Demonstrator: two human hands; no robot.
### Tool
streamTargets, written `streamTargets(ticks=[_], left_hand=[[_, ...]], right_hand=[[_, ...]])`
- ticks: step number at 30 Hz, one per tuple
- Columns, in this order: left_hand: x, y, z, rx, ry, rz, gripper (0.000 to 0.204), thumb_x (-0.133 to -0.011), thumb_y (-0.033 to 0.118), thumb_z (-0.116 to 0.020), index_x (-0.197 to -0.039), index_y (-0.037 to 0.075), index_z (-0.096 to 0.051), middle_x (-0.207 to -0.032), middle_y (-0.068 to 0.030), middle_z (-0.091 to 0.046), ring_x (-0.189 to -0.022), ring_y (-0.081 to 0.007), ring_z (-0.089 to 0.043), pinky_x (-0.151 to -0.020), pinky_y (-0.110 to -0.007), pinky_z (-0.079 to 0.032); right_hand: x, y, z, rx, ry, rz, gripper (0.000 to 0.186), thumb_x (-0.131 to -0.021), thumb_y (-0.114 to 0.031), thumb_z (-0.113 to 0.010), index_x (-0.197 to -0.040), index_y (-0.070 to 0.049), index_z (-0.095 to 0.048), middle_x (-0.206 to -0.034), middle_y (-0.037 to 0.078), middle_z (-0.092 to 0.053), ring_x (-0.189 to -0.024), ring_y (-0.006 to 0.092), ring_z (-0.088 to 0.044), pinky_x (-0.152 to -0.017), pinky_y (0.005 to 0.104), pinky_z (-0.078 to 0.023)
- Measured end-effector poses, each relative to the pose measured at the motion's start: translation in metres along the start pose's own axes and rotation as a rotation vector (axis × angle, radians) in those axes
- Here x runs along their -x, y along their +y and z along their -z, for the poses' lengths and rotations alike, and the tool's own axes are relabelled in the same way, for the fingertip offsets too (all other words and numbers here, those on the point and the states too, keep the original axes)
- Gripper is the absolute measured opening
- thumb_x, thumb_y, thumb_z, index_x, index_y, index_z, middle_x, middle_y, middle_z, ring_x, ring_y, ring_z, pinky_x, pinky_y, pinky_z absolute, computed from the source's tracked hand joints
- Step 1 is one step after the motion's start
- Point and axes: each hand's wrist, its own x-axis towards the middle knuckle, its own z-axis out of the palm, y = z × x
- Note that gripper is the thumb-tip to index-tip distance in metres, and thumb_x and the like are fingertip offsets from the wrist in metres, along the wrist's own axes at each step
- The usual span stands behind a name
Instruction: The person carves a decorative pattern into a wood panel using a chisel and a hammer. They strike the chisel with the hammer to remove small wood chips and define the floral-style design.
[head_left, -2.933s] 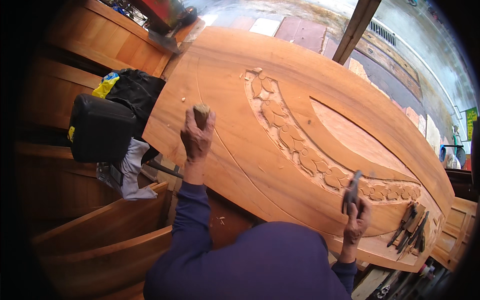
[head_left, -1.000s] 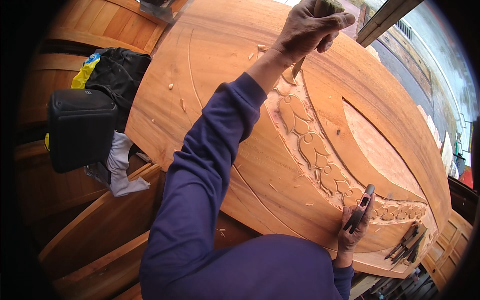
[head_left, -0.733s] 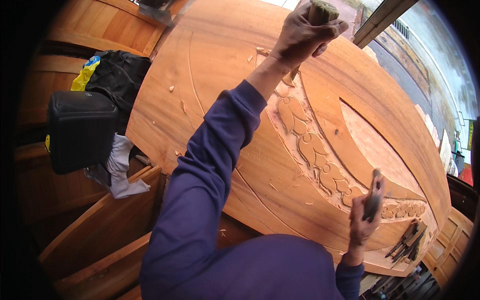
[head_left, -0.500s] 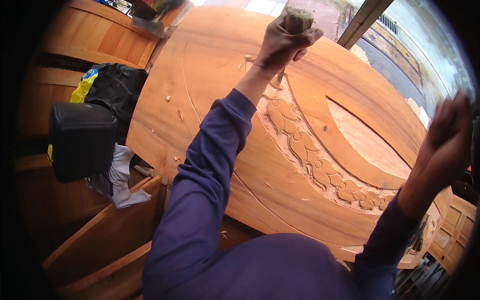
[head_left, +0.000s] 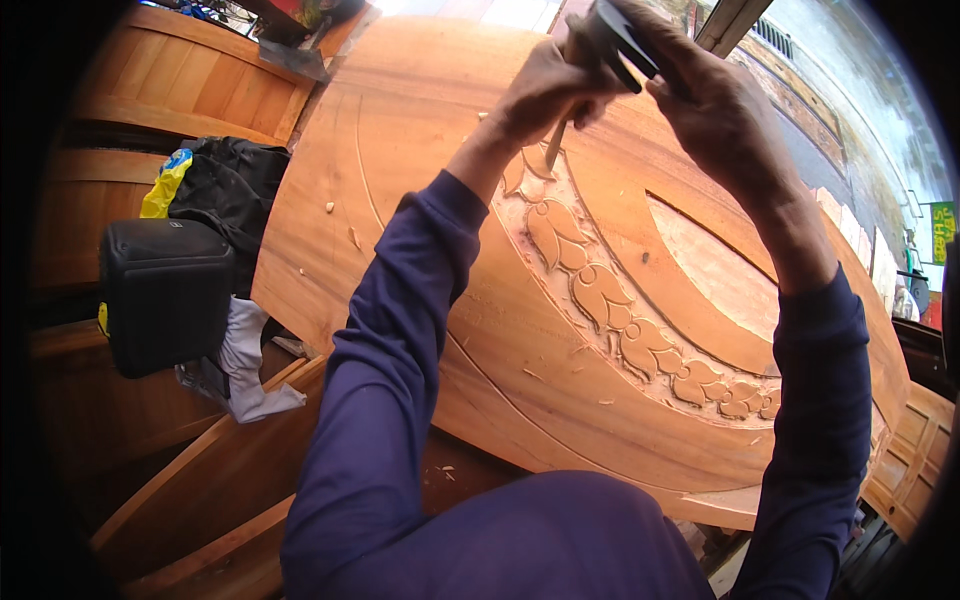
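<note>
A large wooden panel (head_left: 440,230) lies in front of me, with a curved band of carved leaves and flowers (head_left: 600,295) running across it. My left hand (head_left: 545,95) is closed around a wood chisel (head_left: 555,146); its blade points down to the upper end of the carved band. My right hand (head_left: 725,120) grips a dark hammer (head_left: 612,42), whose head is over the top of the chisel. The hammer and my left hand hide the chisel's handle end. Right of the leaf band is a recessed oval (head_left: 715,265) with a paler floor.
Wood chips (head_left: 354,238) are scattered on the panel. At the left stand a black box-shaped case (head_left: 165,295), a black bag (head_left: 235,180) and a grey cloth (head_left: 248,360). Panelled wooden doors (head_left: 200,70) lean behind them. A wooden post (head_left: 730,22) rises beyond the far edge.
My right hand has swung from the far right, inward and up, bringing the hammer to the chisel's top. My left hand keeps its hold on the chisel near the same spot.
</note>
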Motion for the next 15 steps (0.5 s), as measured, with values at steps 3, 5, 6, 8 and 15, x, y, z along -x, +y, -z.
streamTargets(ticks=[3, 5, 6, 8, 15], left_hand=[[-0.009, -0.001, 0.004, 0.1, 0.211, -0.004, 0.022, -0.095, 0.025, -0.07, -0.087, 0.006, -0.064, -0.06, 0.0013, -0.051, -0.046, -0.0083, -0.049, -0.043, -0.025, -0.039], [-0.007, -0.002, 0.003, 0.11, 0.206, -0.007, 0.021, -0.092, 0.022, -0.075, -0.085, 0.006, -0.063, -0.061, 0.0007, -0.053, -0.046, -0.0077, -0.049, -0.042, -0.025, -0.04], [-0.003, -0.002, 0.001, 0.076, 0.177, -0.031, 0.021, -0.09, 0.02, -0.078, -0.083, 0.005, -0.064, -0.061, -0.0004, -0.055, -0.045, -0.0078, -0.051, -0.042, -0.025, -0.04], [0.0, 0.0, -0.013, 0.05, 0.146, -0.066, 0.023, -0.088, 0.018, -0.081, -0.081, 0.006, -0.064, -0.06, -0.0009, -0.056, -0.045, -0.0075, -0.051, -0.041, -0.025, -0.04], [0.009, 0.002, -0.018, 0.069, 0.223, -0.057, 0.023, -0.088, 0.014, -0.082, -0.081, 0.008, -0.06, -0.061, 0.0017, -0.054, -0.046, -0.0066, -0.049, -0.041, -0.025, -0.038]], right_hand=[[0.015, 0.01, 0.007, -0.077, 0.077, -0.086, 0.065, -0.096, 0.004, -0.058, -0.157, -0.016, -0.046, -0.146, 0.016, -0.062, -0.109, 0.025, -0.071, -0.093, 0.0334, -0.058], [0.024, 0.033, 0.005, -0.083, 0.168, -0.021, 0.065, -0.097, 0.0, -0.064, -0.156, -0.021, -0.048, -0.146, 0.012, -0.063, -0.116, 0.0218, -0.068, -0.096, 0.0333, -0.057], [0.028, 0.045, 0.005, -0.054, 0.242, 0.07, 0.066, -0.097, -0.002, -0.067, -0.156, -0.026, -0.049, -0.143, 0.01, -0.065, -0.128, 0.0219, -0.065, -0.104, 0.035, -0.056], [0.035, 0.051, 0.027, -0.015, 0.234, 0.033, 0.065, -0.097, -0.005, -0.071, -0.156, -0.022, -0.049, -0.147, 0.007, -0.062, -0.133, 0.0184, -0.06, -0.112, 0.0337, -0.05], [0.009, 0.022, 0.062, 0.112, 0.459, 0.082, 0.056, -0.099, -0.011, -0.069, -0.152, -0.016, -0.054, -0.121, 0.005, -0.075, -0.089, 0.0112, -0.067, -0.077, 0.0271, -0.056]])
